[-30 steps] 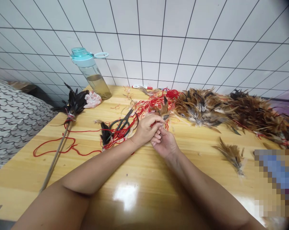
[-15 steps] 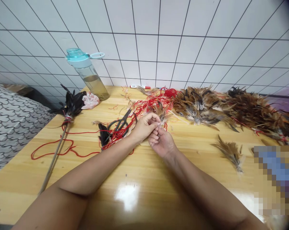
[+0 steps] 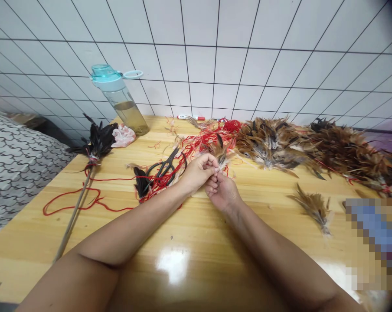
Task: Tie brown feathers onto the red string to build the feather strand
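Both hands meet above the middle of the table. My left hand (image 3: 199,171) is closed in a pinch at the base of a small bunch of brown feathers (image 3: 221,151). Fingers of my right hand (image 3: 222,190) are curled and pinch the same pale quill ends from the right. The feather tips fan out beyond the fingers, away from me. Just left of my left hand lie black scissors (image 3: 166,167), with red cord (image 3: 155,188) tangled over them. A black feather tuft (image 3: 140,182) rests beside the scissors.
A stick topped with black feathers (image 3: 100,138) lies at left, trailing red cord. Behind it stand a water bottle (image 3: 127,104) and a crumpled pink-white cloth (image 3: 123,135). Brown feather piles (image 3: 270,141) spread along the back right. A loose feather bunch (image 3: 313,208) and a marker (image 3: 191,117) also lie there.
Both hands have shifted very slightly to the right, still pinching the feather bunch. The feathers beyond the fingers show a little more. Other things stay in place.
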The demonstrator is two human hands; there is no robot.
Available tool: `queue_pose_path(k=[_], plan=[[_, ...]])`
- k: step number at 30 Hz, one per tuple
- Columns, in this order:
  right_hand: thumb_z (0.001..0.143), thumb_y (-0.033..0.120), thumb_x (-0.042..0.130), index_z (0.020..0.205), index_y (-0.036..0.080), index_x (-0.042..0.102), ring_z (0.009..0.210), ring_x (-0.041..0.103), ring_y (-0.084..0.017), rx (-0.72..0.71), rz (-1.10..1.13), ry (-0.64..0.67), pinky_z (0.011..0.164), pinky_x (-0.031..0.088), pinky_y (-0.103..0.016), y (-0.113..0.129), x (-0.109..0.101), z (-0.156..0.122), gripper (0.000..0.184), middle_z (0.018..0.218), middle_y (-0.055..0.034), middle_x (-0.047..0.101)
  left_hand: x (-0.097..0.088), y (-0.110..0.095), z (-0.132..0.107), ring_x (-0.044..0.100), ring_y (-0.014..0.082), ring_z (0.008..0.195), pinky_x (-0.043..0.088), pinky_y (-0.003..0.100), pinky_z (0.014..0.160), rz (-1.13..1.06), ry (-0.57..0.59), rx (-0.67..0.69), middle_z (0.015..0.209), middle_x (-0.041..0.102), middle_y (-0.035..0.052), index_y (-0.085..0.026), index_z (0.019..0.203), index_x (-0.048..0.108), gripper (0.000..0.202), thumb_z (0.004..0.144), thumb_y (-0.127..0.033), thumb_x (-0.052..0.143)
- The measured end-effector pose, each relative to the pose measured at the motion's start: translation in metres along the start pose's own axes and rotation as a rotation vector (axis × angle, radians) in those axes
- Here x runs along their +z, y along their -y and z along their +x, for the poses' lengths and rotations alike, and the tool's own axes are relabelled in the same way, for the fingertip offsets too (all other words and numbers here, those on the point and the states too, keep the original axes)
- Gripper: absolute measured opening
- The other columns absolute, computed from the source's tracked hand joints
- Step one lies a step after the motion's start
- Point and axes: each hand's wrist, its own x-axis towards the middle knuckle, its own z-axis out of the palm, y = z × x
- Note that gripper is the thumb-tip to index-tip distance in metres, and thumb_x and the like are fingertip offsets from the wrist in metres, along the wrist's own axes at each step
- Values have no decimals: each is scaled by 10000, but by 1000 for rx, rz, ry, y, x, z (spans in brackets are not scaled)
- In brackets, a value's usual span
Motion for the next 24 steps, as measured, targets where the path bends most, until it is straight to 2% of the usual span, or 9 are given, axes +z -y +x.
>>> queue_pose_path(k=[4, 10, 14, 17, 21, 24], plan=[[914, 135, 406, 670, 183, 397, 352, 200, -35, -29, -26, 1, 337, 154, -133, -2, -1, 1, 249, 468, 94, 314, 0, 1, 0, 541, 83, 477, 464, 188, 432, -11, -2, 14, 633, 563, -40, -187, 804, 511, 128, 741, -174, 622], [898, 96, 390, 639, 179, 377, 347, 209, -33, -33, -86, -11, 345, 166, -140, -7, 2, -2, 272, 453, 90, 329, -4, 6, 2, 517, 54, 479, 426, 162, 452, 115, 18, 143, 701, 587, -36, -188, 817, 523, 89, 768, -172, 596], [913, 167, 438, 638, 181, 373, 350, 226, -30, -11, -102, -5, 351, 180, -144, -8, 3, -1, 283, 452, 91, 335, -7, 13, 5, 489, 57, 462, 382, 161, 431, 222, 1, 172, 688, 579, -41, -193, 833, 524, 53, 789, -175, 550], [889, 252, 526, 676, 186, 400, 366, 262, -30, 10, -141, 10, 362, 191, -142, -9, 1, -1, 256, 470, 93, 366, -10, 18, 8, 512, 65, 528, 400, 165, 494, 261, -41, 221, 712, 584, -38, -194, 851, 534, 65, 791, -170, 546], [792, 290, 648, 745, 197, 444, 394, 301, -33, -19, -332, 46, 387, 194, -140, -7, -6, 2, 229, 510, 98, 409, -17, 18, 14, 556, 84, 689, 438, 179, 621, 223, -99, 297, 794, 586, -19, -184, 832, 543, 76, 768, -148, 563], [749, 283, 660, 716, 203, 458, 410, 293, -47, -194, -588, 7, 399, 190, -165, 5, -14, 10, 220, 494, 105, 372, -21, 16, 19, 551, 84, 709, 450, 189, 672, 116, -134, 321, 775, 563, -26, -179, 802, 528, 95, 743, -151, 597]])
